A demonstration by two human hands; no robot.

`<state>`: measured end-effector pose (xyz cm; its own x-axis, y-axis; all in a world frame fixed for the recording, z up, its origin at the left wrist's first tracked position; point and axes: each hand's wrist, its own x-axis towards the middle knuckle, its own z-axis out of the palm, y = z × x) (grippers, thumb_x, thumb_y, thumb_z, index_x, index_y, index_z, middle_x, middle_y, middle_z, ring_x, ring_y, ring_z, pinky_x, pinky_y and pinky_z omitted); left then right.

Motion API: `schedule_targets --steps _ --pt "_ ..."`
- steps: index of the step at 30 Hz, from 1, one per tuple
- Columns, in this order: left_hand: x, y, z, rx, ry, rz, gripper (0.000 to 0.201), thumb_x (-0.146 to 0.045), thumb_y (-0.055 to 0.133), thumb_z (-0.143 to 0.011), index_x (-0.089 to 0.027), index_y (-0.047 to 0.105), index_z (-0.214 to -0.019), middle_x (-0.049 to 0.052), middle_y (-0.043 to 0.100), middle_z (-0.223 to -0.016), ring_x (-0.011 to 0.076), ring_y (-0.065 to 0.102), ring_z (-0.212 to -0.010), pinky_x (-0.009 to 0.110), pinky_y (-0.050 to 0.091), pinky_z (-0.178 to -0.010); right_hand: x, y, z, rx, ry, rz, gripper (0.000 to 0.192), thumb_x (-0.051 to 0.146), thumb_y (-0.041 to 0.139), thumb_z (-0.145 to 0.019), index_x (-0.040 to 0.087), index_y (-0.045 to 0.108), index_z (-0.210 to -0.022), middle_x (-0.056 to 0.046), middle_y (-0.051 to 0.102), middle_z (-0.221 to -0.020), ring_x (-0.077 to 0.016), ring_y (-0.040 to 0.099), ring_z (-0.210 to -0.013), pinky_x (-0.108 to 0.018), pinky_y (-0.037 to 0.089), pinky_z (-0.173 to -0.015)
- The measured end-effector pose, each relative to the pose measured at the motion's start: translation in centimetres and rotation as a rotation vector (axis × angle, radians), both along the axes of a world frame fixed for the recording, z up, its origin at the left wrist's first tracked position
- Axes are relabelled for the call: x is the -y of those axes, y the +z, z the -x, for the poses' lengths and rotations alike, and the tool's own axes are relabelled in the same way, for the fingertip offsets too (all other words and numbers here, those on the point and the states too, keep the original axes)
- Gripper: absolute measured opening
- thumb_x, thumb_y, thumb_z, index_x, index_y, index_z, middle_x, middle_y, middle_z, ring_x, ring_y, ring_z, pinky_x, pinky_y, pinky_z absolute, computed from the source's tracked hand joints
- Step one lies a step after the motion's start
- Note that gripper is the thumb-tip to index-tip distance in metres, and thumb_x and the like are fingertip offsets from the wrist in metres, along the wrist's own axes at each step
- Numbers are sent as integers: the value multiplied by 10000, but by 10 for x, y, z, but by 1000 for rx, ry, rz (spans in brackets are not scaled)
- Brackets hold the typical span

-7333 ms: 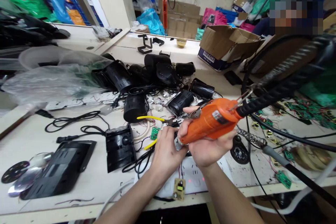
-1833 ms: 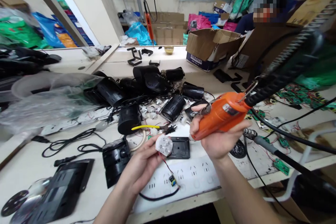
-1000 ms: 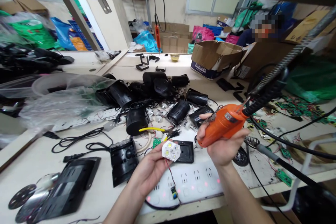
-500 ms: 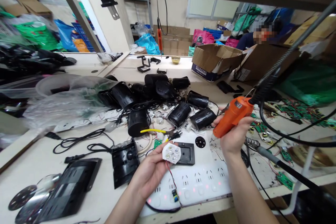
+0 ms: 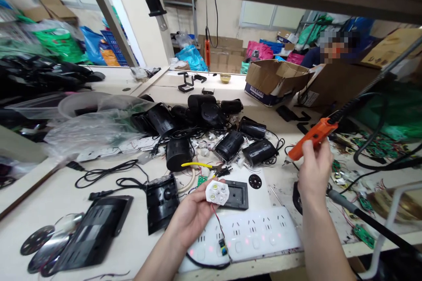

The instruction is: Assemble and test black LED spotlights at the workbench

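My left hand (image 5: 194,210) pinches a white LED module (image 5: 216,192) with several round lenses. Red and black wires run down from it to a small circuit board (image 5: 222,247) over the white power strip (image 5: 253,232). Behind the module lies a black rectangular tray (image 5: 240,195). My right hand (image 5: 315,169) is wrapped round an orange electric screwdriver (image 5: 311,138), whose tip points down and left above the bench. A coiled cord leads from its upper end. Near the middle are yellow-handled pliers (image 5: 201,165) and a black perforated disc (image 5: 255,181).
Black cylindrical housings (image 5: 229,145) are heaped across the middle, with loose wires among them. A black lamp housing (image 5: 161,204) stands left of my left hand. Green circuit boards (image 5: 364,236) lie at right. Behind is an open cardboard box (image 5: 277,80); a person (image 5: 313,56) sits beyond it.
My right hand has moved right with the electric screwdriver, away from the black housings. My left hand still holds the LED module. The whole view has shifted slightly.
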<state>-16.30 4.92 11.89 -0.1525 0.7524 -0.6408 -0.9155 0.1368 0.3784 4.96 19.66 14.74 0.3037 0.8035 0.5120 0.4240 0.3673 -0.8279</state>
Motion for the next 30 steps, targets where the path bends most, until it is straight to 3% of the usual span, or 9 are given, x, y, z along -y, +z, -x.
schedule_targets --steps 2,4,7,10,13,21,30 --pt "1 1 1 -4 0 -8 525 116 430 -792 -32 499 -1291 157 721 -942 184 727 -749 268 609 -687 17 2 4 33 -110 -75 771 506 665 -820 96 419 -1425 -207 444 -1273 -308 528 -1155 -503 428 -1007" --pt "2 1 2 -4 7 -7 516 118 428 -787 -26 510 -1276 155 722 -929 183 724 -746 267 605 -689 41 0 11 105 -69 -163 673 411 692 -827 130 467 -1396 -179 497 -1230 -286 562 -1099 -475 470 -963" --pt "2 1 2 -7 13 -10 482 109 427 -798 -39 540 -1243 140 724 -912 173 718 -741 259 596 -692 77 -11 28 308 336 -64 344 330 620 -894 229 607 -1222 -92 602 -1086 -233 611 -955 -412 529 -857" --pt "2 0 0 -23 16 -18 429 104 434 -803 -56 583 -1173 117 724 -893 158 705 -718 244 584 -665 102 -24 46 409 656 9 381 272 616 -892 241 559 -1268 -90 587 -1156 -238 595 -1052 -381 536 -885" --pt "3 -2 -4 -34 -9 -38 346 91 450 -806 -63 627 -1060 95 713 -860 151 685 -683 237 563 -607 110 -31 58 429 805 21 495 204 640 -867 222 484 -1337 -99 565 -1203 -240 554 -1131 -384 505 -959" --pt "5 -2 -10 -73 -72 -132 259 62 492 -811 -75 687 -912 79 711 -824 143 669 -664 222 541 -560 106 -32 63 370 854 68 469 87 629 -812 199 552 -1260 -81 589 -1069 -224 585 -1002 -365 534 -868" --pt "7 -5 -10 -160 -108 -71 198 14 528 -835 -80 701 -865 95 723 -782 155 683 -651 235 579 -595 104 -27 60 229 845 175 457 90 727 -715 216 656 -1149 -40 634 -986 -179 617 -861 -307 555 -781"
